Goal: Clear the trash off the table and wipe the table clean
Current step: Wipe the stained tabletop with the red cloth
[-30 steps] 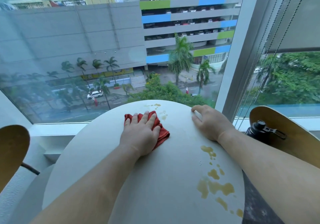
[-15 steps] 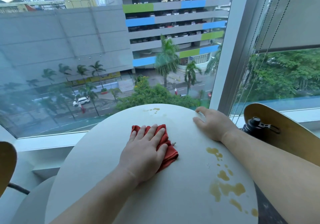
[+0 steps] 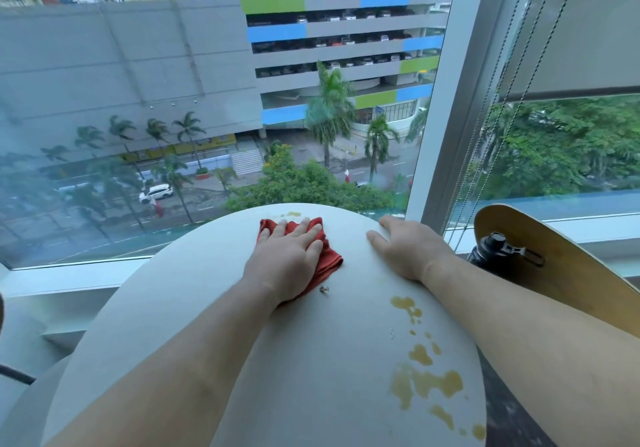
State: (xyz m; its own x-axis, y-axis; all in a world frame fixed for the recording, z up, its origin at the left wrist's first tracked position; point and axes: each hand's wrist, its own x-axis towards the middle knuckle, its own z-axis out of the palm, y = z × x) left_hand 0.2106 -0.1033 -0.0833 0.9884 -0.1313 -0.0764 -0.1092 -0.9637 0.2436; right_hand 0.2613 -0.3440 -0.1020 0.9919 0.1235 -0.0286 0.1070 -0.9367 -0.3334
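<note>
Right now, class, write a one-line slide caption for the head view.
Left hand presses a red cloth on the round table while the right hand rests near yellow-brown spills.

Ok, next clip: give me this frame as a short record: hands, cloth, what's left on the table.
left hand: flat on red cloth, pressing it on the table, far side
right hand: rests on table near far right edge, holds nothing
spills: large yellowish spill near right, unwiped; small spill at far edge by the cloth
debris: small crumb beside cloth
off table: black bottle by wooden chair
</note>
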